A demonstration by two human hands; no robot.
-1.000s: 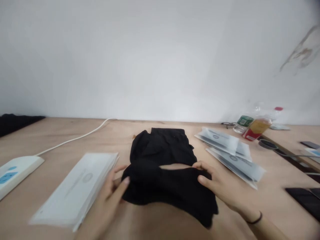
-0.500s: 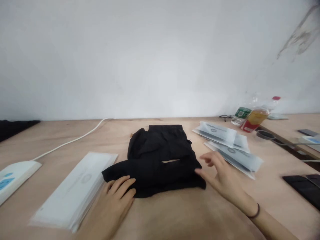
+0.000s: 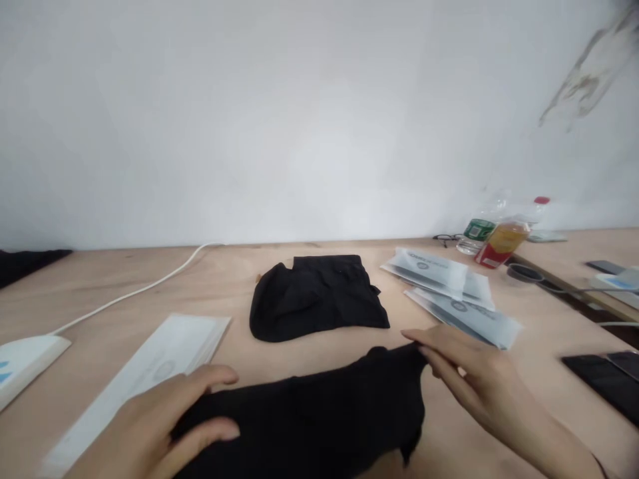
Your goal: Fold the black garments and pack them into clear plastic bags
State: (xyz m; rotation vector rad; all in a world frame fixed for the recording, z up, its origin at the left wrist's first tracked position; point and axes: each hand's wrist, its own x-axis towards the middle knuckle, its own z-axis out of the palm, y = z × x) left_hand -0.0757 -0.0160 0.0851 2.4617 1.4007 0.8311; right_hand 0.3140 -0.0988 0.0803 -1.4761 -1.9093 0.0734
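Note:
A long black cloth (image 3: 309,412) stretches between my two hands near the front of the table. My right hand (image 3: 479,379) pinches its upper right corner, raising it a little, and the right edge hangs in folds. At the left end, my left hand (image 3: 154,419) is around the cloth, its thumb across the fabric and its forefinger by the upper edge; the other fingers are hidden. Beyond lies a separate black garment (image 3: 314,299), folded and slightly wrinkled, apart from both hands. What kind of garment either black piece is, I cannot tell.
Frosted plastic packets (image 3: 434,269) with dark contents lie to the right. Flat white bags (image 3: 150,366) are stacked at left, beside a power strip (image 3: 30,362) and its cable. Bottles (image 3: 502,239), glasses (image 3: 446,238), a tape roll (image 3: 524,273) and a dark phone (image 3: 604,382) sit at right.
The front black cloth has come off the black garment and moved toward me. My right hand has closed on its corner, and my left hand has shifted nearer with its end.

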